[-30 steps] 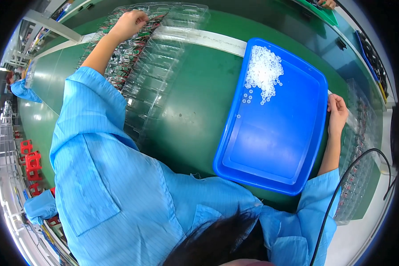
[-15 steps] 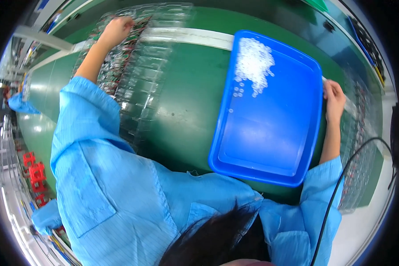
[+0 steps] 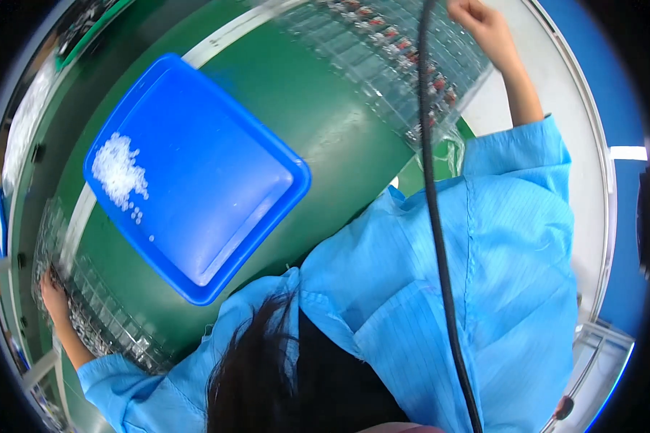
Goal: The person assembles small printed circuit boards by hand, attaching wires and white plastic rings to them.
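Reaching out to either side of a blue bin (image 3: pixel 217 162);
left hand (image 3: pixel 55 297) is at the left clear tray (image 3: pixel 108 303), its fingers' grip impossible to tell; right hand (image 3: pixel 487 32) is near the right clear tray (image 3: pixel 339 50), fingers curled, any hold unclear; white rings (image 3: pixel 118 169) lie heaped in the bin.

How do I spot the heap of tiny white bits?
Find the green table, then the big blue tray on it. Toward the tray's left end lies the heap of white bits, loosely spread at its edge, the only heap inside.
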The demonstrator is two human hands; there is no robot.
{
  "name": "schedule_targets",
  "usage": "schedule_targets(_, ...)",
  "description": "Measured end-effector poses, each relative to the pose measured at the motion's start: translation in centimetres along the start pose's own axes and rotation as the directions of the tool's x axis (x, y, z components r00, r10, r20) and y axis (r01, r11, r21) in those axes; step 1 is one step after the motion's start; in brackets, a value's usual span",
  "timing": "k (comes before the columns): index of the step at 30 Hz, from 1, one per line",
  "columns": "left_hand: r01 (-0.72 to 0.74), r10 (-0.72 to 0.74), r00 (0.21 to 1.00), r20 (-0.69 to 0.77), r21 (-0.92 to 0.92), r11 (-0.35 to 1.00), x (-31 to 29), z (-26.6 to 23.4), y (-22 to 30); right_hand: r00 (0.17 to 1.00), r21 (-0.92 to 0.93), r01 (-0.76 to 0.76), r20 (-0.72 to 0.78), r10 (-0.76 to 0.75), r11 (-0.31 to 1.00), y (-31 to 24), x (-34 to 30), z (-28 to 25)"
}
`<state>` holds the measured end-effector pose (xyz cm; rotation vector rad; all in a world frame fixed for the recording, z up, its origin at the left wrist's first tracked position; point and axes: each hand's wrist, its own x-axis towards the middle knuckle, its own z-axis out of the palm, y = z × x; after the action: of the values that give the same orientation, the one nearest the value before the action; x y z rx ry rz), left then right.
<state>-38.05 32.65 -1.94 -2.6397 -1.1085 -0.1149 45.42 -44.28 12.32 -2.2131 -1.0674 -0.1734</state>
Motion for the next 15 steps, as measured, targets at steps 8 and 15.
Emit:
schedule_targets(8,-0.164,0.164,0.986,-0.021,0.022,0.986,2.7,-8.5,6.4,0.996,-0.197,-0.092,-0.013,0.092,0.976,1.7,-13.4,6.7)
schedule_targets(15,-0.419,0.379,0.908,-0.18,-0.34,0.842,2.3,-19.0,39.6,0.885,0.068,0.349,0.305,-0.352,0.935,-4.5,-13.1,6.3)
